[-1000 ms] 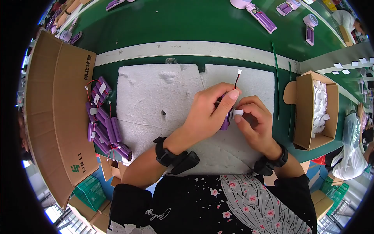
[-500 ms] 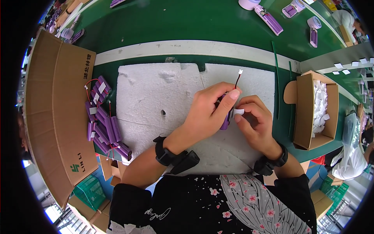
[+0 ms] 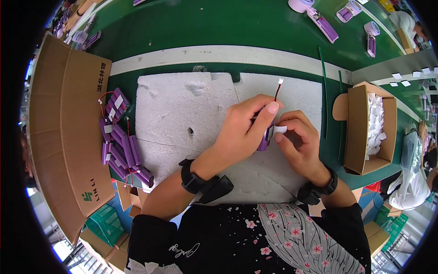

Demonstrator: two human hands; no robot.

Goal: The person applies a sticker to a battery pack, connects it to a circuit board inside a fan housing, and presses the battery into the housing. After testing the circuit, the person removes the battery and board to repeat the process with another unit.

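Observation:
My left hand (image 3: 246, 123) is closed around a purple battery pack (image 3: 263, 144), holding it over the white foam board (image 3: 169, 109). From the top of that fist a dark and red lead rises to a small white connector (image 3: 280, 81). My right hand (image 3: 301, 139) pinches a small white sticker-like piece (image 3: 280, 129) between thumb and forefinger. The piece lies against the pack's right side; whether it sticks there I cannot tell. Much of the pack is hidden by my left fingers.
Several purple battery packs (image 3: 121, 141) with leads are heaped left of the board, beside a tall cardboard carton (image 3: 68, 128). At right stands an open cardboard box (image 3: 356, 132) of white pieces (image 3: 375, 123). Behind a pale rail (image 3: 182, 55), purple device parts (image 3: 323, 26) lie on a green belt (image 3: 228, 27).
The device parts on the green belt have shifted slightly to the right. Both hands stay nearly in place; the pack and white piece have turned very slightly.

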